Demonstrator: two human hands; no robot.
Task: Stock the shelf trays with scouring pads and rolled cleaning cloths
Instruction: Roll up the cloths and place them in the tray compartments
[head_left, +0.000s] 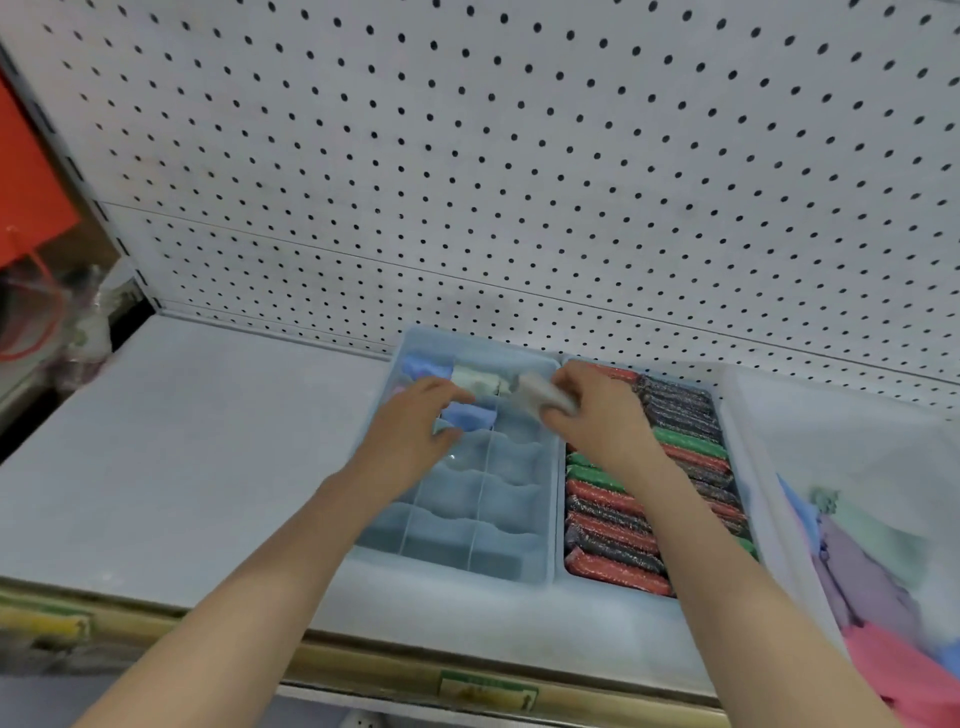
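Stocking the divided tray (447, 569), pinching a pale rolled cloth (543, 395) in the right hand (597, 415) above the back slots. Curling the left hand (410, 421) beside a blue cloth (475, 415), hold unclear. Next, likely: pressing the pale rolled cloth into the vacant slot just below the grip.

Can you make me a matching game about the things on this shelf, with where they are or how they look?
Things: 1 divided tray; 2 scouring pads; 3 loose cloths; 4 grey rolled cloth.
Matches: A held in the right hand; B piled at the far right; C mostly empty compartments; D red, green and dark rows.
Pairs: 1-C, 2-D, 3-B, 4-A.
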